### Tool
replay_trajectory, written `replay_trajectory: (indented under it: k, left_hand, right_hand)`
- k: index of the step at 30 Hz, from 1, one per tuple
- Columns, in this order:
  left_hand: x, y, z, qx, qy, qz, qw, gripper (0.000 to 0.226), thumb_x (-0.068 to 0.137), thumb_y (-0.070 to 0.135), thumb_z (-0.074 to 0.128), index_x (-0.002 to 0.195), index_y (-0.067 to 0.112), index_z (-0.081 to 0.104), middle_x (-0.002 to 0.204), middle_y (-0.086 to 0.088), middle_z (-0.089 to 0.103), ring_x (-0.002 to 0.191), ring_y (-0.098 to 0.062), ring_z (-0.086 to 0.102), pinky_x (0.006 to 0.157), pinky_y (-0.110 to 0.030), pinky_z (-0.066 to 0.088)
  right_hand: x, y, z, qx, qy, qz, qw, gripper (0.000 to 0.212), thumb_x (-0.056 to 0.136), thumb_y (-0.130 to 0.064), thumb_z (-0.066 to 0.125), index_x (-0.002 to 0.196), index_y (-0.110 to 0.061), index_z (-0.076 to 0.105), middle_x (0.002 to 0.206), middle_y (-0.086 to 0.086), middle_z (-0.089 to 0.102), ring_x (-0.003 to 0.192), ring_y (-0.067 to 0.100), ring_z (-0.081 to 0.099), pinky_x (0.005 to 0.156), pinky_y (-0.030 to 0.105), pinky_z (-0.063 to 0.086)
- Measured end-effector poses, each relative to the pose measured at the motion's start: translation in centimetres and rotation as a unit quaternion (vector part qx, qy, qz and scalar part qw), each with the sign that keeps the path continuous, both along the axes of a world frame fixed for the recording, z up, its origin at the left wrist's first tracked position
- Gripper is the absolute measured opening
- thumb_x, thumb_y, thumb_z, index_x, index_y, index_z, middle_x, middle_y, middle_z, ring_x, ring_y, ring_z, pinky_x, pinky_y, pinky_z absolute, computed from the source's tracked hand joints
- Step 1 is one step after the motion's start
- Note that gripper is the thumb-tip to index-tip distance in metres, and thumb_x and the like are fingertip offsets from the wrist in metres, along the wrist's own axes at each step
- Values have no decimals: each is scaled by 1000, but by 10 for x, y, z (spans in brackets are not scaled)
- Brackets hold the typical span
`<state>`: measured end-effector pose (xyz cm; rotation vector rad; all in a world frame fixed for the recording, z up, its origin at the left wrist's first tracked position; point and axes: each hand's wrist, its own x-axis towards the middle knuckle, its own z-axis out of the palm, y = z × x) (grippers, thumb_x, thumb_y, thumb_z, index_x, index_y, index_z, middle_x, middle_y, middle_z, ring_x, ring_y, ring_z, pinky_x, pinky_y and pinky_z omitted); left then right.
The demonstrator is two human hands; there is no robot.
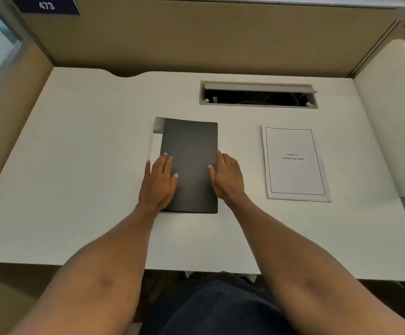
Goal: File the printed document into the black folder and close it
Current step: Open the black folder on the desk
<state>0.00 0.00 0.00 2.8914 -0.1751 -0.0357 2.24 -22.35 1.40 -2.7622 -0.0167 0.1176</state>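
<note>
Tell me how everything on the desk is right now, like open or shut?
Black folder: shut, lying flat on the desk.
Printed document: outside the folder, lying flat to its right, cover page up.
Cable hatch: lid open.
Left hand: flat, open, resting on the folder's left edge.
Right hand: open, at the folder's right edge.

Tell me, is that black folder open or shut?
Shut. The folder lies flat with its cover down, both hands resting on its edges; the document lies apart on the desk.
</note>
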Motion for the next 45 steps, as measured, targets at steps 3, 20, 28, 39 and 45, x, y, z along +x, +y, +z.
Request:
replay_trajectory:
  k: [3, 20, 28, 39, 45]
  left_hand:
    - [-10, 20, -8, -23, 33, -7, 999, 64, 108, 42, 37, 163, 13, 25, 172, -8, 21, 161, -24, 19, 132, -43, 16]
    - [-51, 59, -33, 111, -20, -156, 981, 71, 91, 51, 71, 141, 2, 61, 147, -15, 60, 128, -37, 61, 104, -47, 54]
    - [-67, 60, -45, 140, -76, -165, 973, 50, 96, 30, 72, 136, 1, 65, 141, -18, 65, 124, -40, 67, 95, -47, 61]
    - [-82, 70, -34, -154, -62, -45, 985, 51, 108, 32, 37, 147, 3, 51, 151, -14, 56, 131, -30, 63, 107, -34, 47]
    - [-93, 73, -33, -339, -17, 66, 938, 42, 112, 37, 29, 150, 22, 40, 148, 6, 52, 130, -3, 55, 105, -17, 50]
  right_hand:
    - [0, 13, -6, 7, 30, 6, 1000, 59, 105, -41, 39, 154, -9, 34, 152, 13, 45, 138, 32, 44, 119, 41, 33]
    - [-6, 43, -30, -66, 82, 40, 994, 55, 107, -44, 33, 151, -14, 38, 161, 11, 33, 147, 31, 34, 122, 42, 28]
    - [24, 26, -9, 148, -20, -116, 982, 50, 108, -39, 24, 103, -7, 63, 112, 14, 66, 105, 35, 59, 94, 45, 47]
    - [29, 49, -11, 187, 44, -132, 972, 51, 104, -32, 46, 149, -9, 42, 153, 13, 45, 141, 31, 44, 114, 44, 39]
    - [6, 113, -30, 4, 153, 45, 987, 93, 97, -55, 57, 164, -16, 4, 172, 13, -2, 159, 32, 2, 129, 47, 14]
